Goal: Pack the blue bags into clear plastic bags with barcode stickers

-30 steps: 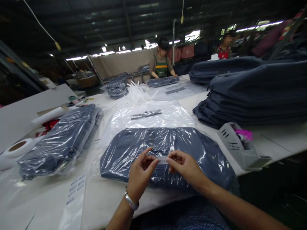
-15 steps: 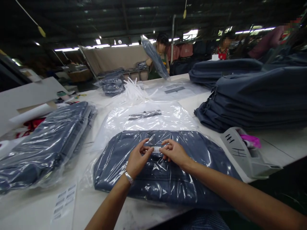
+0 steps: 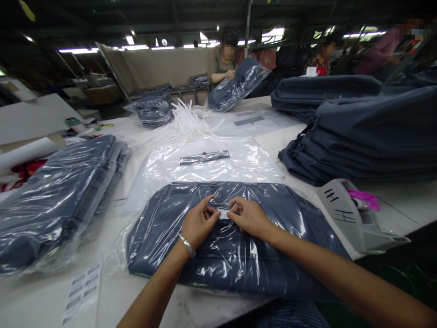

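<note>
While both hands work mid-bench near the front edge:
left stack: bagged garments (image 3: 58,200), bench's left edge
left hand (image 3: 198,223): pinching small label (image 3: 224,213)
right hand (image 3: 251,217): pinching label's other end
label: on bagged blue garment (image 3: 232,246)
right: tape dispenser (image 3: 355,218), near front-right corner

Two hands, left (image 3: 198,224) and right (image 3: 251,217), share one strip of tape (image 3: 224,213). One bagged garment (image 3: 225,237) lies at the bench's (image 3: 143,291) near edge, one bagged stack (image 3: 58,200) at its left edge, one unbagged stack (image 3: 368,132) at its right. One tape dispenser (image 3: 355,218) and one label sheet (image 3: 80,289).
</note>
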Tool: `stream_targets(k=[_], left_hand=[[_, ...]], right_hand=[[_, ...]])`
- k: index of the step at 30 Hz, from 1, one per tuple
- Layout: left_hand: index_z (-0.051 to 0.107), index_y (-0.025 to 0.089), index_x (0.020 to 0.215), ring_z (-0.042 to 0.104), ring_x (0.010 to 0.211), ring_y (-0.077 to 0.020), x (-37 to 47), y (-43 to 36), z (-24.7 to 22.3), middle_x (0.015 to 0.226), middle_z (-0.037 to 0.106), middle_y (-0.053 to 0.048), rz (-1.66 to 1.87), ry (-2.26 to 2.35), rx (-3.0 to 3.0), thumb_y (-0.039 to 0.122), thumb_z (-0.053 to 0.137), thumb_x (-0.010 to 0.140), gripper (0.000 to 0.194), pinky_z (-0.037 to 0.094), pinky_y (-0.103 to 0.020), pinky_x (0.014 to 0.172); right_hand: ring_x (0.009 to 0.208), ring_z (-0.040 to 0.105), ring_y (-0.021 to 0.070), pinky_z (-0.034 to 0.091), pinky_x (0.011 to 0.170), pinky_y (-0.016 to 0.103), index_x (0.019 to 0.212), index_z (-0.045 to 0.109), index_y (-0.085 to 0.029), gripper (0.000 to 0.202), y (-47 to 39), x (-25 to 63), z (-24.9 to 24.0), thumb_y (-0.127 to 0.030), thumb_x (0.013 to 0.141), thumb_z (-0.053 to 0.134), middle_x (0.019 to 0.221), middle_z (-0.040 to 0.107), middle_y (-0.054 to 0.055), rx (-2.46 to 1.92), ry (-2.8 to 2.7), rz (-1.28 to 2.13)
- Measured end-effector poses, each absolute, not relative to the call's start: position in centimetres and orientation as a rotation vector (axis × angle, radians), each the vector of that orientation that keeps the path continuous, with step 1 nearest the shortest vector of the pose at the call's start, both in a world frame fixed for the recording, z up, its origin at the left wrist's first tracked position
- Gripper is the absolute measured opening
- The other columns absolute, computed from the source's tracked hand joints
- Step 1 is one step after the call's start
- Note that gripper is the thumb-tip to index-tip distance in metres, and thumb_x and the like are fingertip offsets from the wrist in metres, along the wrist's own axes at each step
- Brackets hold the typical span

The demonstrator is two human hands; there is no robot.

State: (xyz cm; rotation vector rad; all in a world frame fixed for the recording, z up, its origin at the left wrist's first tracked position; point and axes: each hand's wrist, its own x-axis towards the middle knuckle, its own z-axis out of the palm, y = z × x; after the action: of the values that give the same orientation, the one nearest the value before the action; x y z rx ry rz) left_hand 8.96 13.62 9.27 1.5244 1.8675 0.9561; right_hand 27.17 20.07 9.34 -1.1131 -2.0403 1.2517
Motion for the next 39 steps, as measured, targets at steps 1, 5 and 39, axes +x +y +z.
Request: stream_targets(k=[1, 5, 39], left_hand=[[0.052, 0.024, 0.133, 0.055, 0.057, -0.0127, 9.0, 13.6, 9.3, 0.077, 0.07, 0.002, 0.934, 1.889, 1.546, 0.032, 0.064, 0.079, 0.056, 0.042, -0.026, 0.06], [0.05, 0.027, 0.135, 0.056, 0.059, -0.0119, 9.1, 13.7, 9.7, 0.08, 0.07, 0.004, 0.852, 1.958, 1.603, 0.03, 0.062, 0.081, 0.055, 0.04, -0.025, 0.06], [0.048, 0.025, 0.134, 0.063, 0.085, -0.0166, 10.7, 13.1, 8.9, 0.094, 0.069, 0.0, 0.49, 2.174, 1.874, 0.024, 0.055, 0.087, 0.048, 0.043, -0.027, 0.07]], right_hand=[[0.049, 0.057, 0.0112, 0.04, 0.052, 0.024, 0.091, 0.06, -0.021, 0.012, 20.1, 27.1, 9.5, -0.023, 0.079, 0.064, 0.072, 0.069, -0.002, -1.107, -2.09, 1.155], [0.062, 0.06, 0.0132, 0.039, 0.061, 0.024, 0.095, 0.061, -0.021, 0.016, 20.2, 26.9, 9.9, -0.02, 0.079, 0.063, 0.075, 0.07, -0.001, -1.105, -2.229, 0.961], [0.079, 0.067, 0.0177, 0.034, 0.062, 0.026, 0.099, 0.059, -0.026, 0.02, 20.1, 26.2, 8.9, -0.025, 0.079, 0.06, 0.079, 0.072, -0.006, -1.274, -2.424, 0.845]])
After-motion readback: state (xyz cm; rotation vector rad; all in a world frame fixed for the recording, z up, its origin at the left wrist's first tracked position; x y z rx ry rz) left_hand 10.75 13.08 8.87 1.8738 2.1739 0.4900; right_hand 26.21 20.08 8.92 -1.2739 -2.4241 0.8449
